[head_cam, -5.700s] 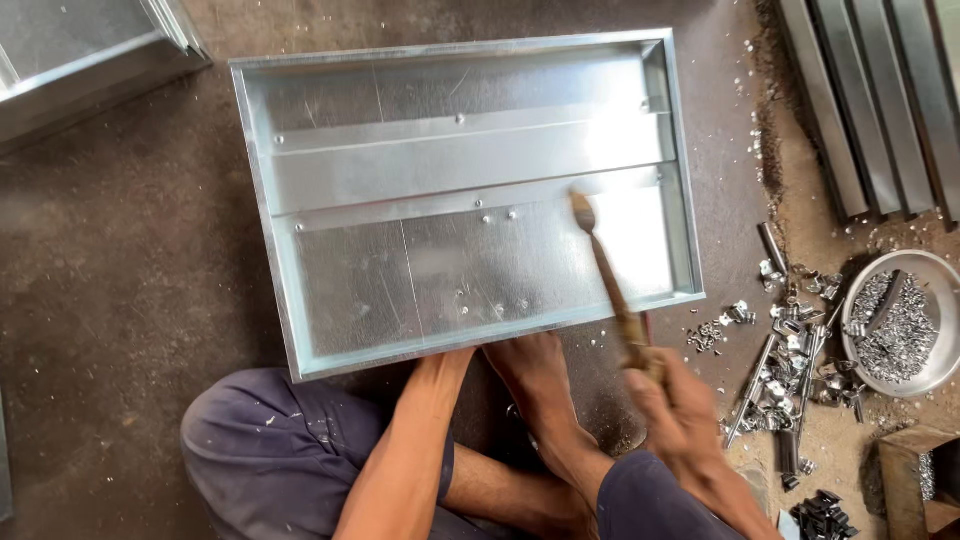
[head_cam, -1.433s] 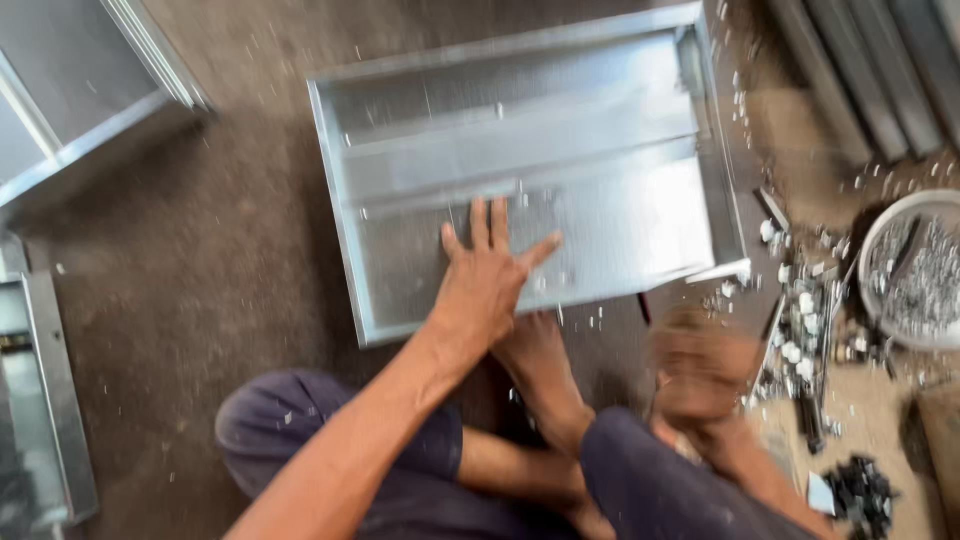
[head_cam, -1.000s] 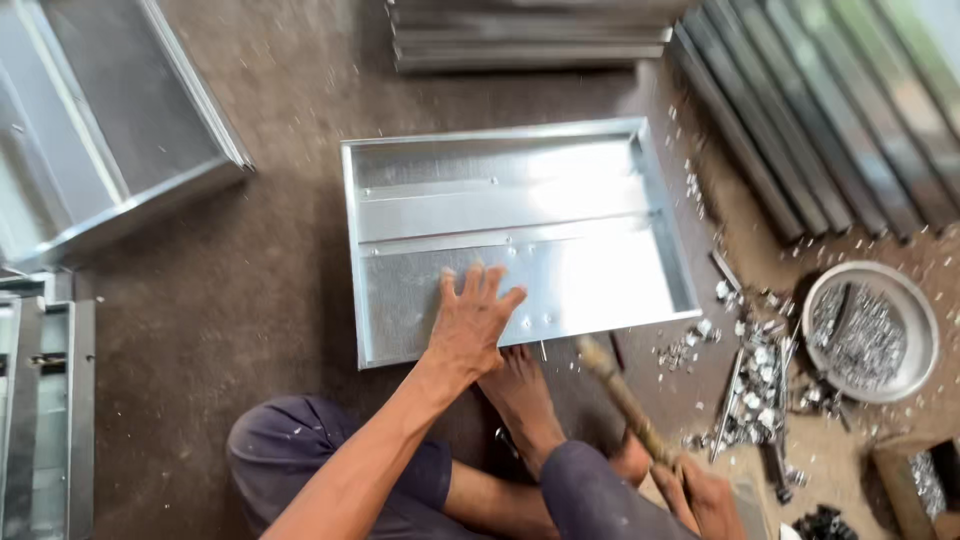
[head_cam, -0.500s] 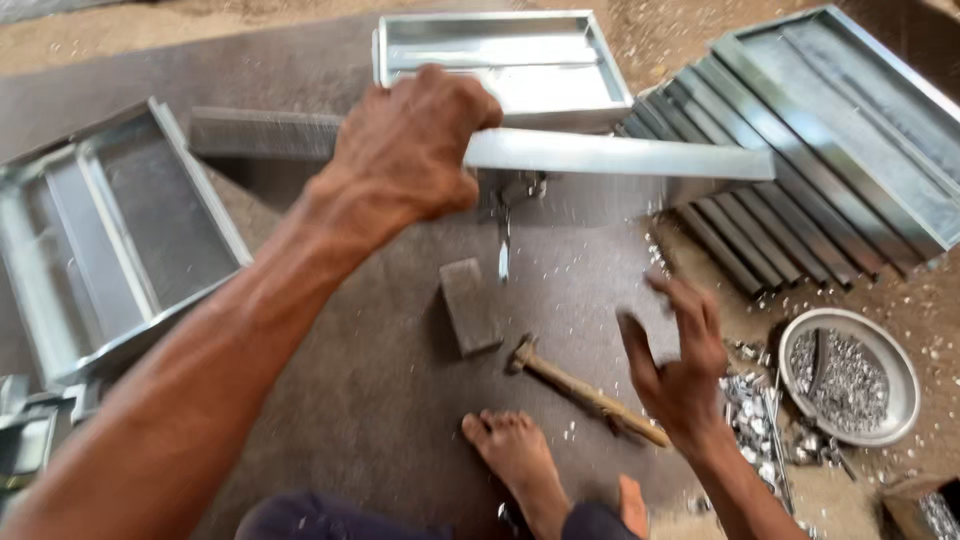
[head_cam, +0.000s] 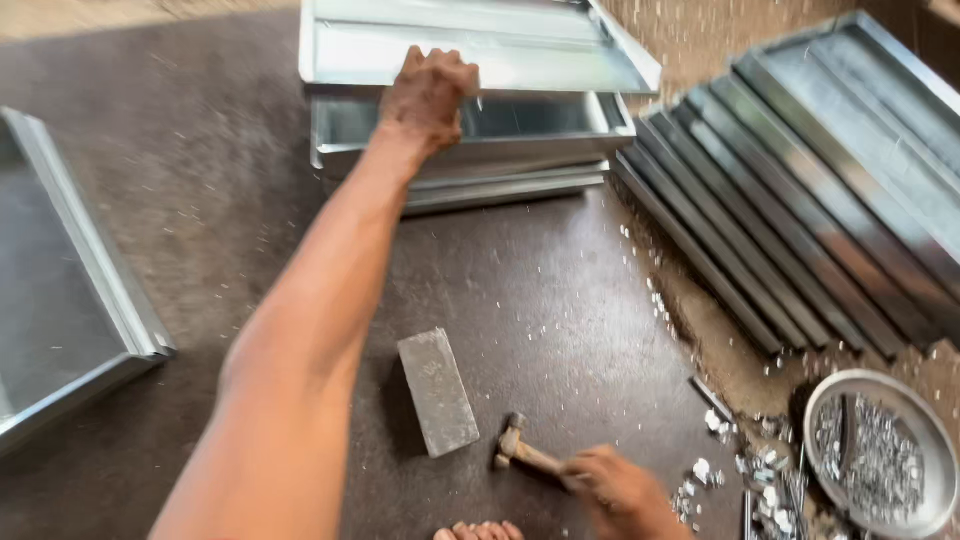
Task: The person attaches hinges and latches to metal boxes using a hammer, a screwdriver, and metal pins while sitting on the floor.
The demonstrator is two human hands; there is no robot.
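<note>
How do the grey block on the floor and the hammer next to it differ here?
The grey block lies free, touched by neither hand; the hammer has the right hand on its handle. The block is one squat slab; the hammer is slim, with a metal head on a wooden handle. Both lie on the dark floor.

The metal tray [head_cam: 470,60] that lay flat on the floor in front of the person has been lifted away and is now held by its near edge in the left hand [head_cam: 428,95], set on top of the stack of trays [head_cam: 480,150] at the far side. The left arm has been stretched out fully forward. The hammer [head_cam: 525,455], left lying on the floor half a second ago, has been taken up again by the right hand [head_cam: 620,490], which seems to be closed on the handle, though blur hides the grip. A grey block [head_cam: 437,390], once covered by the tray, is now exposed.
</note>
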